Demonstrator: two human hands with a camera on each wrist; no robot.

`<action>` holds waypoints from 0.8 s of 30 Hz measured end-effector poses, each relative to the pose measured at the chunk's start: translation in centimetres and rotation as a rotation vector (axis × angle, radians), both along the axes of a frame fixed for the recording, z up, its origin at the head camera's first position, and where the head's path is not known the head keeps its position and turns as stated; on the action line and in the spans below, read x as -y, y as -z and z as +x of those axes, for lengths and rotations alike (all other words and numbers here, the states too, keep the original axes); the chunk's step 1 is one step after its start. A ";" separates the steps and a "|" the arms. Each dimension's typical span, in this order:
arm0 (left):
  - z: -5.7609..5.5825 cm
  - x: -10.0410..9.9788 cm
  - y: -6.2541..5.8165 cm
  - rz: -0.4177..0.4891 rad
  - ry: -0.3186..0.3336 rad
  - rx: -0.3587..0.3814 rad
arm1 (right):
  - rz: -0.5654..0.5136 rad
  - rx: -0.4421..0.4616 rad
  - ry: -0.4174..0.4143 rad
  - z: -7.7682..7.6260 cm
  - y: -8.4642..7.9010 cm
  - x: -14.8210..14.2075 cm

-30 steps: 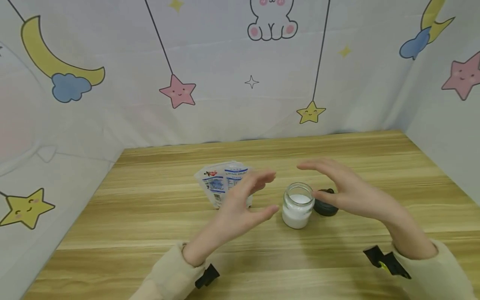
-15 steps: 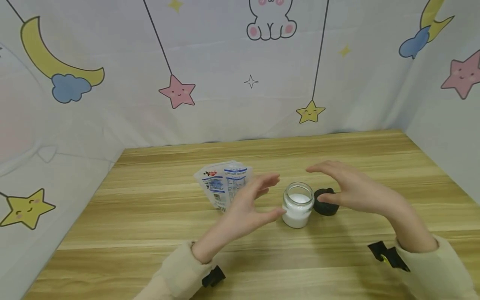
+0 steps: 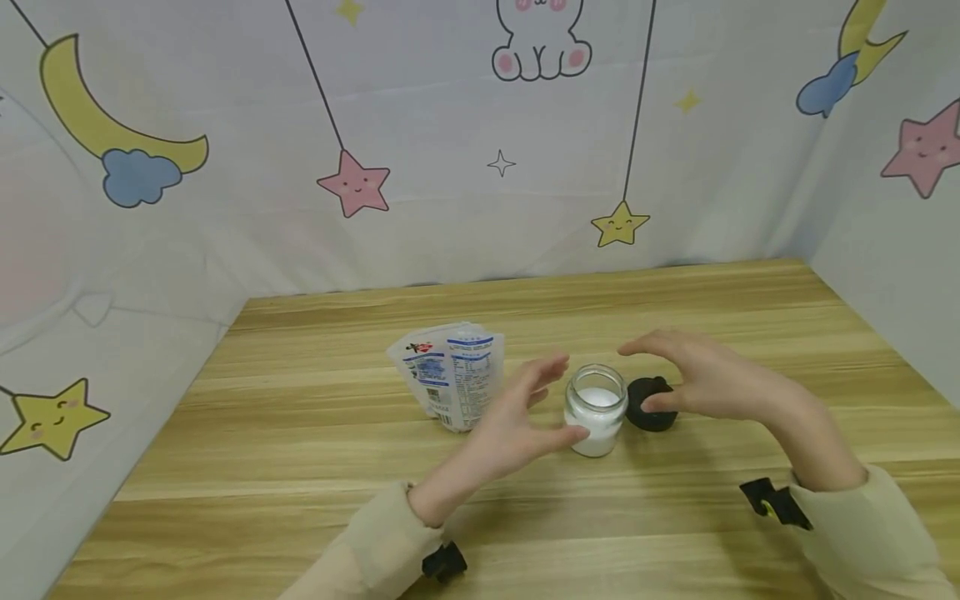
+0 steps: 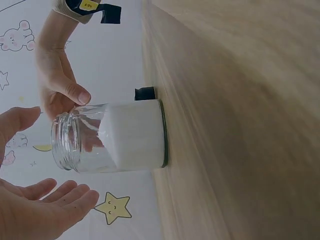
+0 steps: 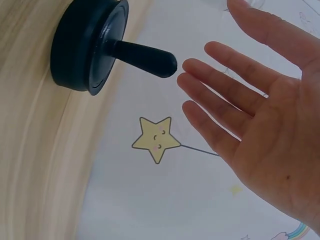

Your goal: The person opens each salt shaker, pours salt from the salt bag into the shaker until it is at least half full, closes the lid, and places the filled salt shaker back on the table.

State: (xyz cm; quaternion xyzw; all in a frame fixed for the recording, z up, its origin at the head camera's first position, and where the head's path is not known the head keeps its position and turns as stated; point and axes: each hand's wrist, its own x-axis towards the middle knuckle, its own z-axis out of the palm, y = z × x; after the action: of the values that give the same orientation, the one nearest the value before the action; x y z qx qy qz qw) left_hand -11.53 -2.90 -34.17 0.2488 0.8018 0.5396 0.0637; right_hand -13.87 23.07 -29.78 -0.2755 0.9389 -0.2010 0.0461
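Note:
An uncapped glass jar (image 3: pixel 594 421) partly filled with white powder stands upright on the wooden table. My left hand (image 3: pixel 517 425) is just left of it, thumb and fingers spread apart; the left wrist view shows the jar (image 4: pixel 132 137) beyond the thumb and fingers, not gripped. To the jar's right sits a round black lid (image 3: pixel 649 410) with a knob handle. Over that lid hovers my right hand (image 3: pixel 712 379), fingers extended and holding nothing. The right wrist view shows the lid (image 5: pixel 80 45) resting on the table, apart from the fingers.
A printed plastic pouch (image 3: pixel 457 379) with blue and red lettering stands behind and left of the jar, partly behind the left hand. Cloth walls (image 3: pixel 450 242) with cartoon drawings enclose the wooden table (image 3: pixel 315 467) at the back and sides.
My left hand has moved right, bringing the thumb in front of the jar. My right hand has shifted slightly right and down, over the lid. Jar, lid and pouch have stayed put.

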 end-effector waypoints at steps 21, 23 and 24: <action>-1.6 -1.6 1.1 -0.024 0.016 0.180 | 0.056 0.094 0.014 -1.5 2.2 -0.9; -1.8 -1.7 1.2 -0.027 0.023 0.196 | 0.059 0.097 0.014 -1.6 2.4 -0.9; -1.8 -1.8 1.3 -0.026 0.028 0.205 | 0.060 0.100 0.014 -1.6 2.5 -0.9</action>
State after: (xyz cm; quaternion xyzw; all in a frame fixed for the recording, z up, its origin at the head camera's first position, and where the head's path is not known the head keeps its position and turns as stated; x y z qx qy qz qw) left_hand -13.38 -1.13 -35.44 0.2027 0.7945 0.5507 0.1562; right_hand -15.48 23.97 -32.26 -0.2569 0.9430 -0.1865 0.0999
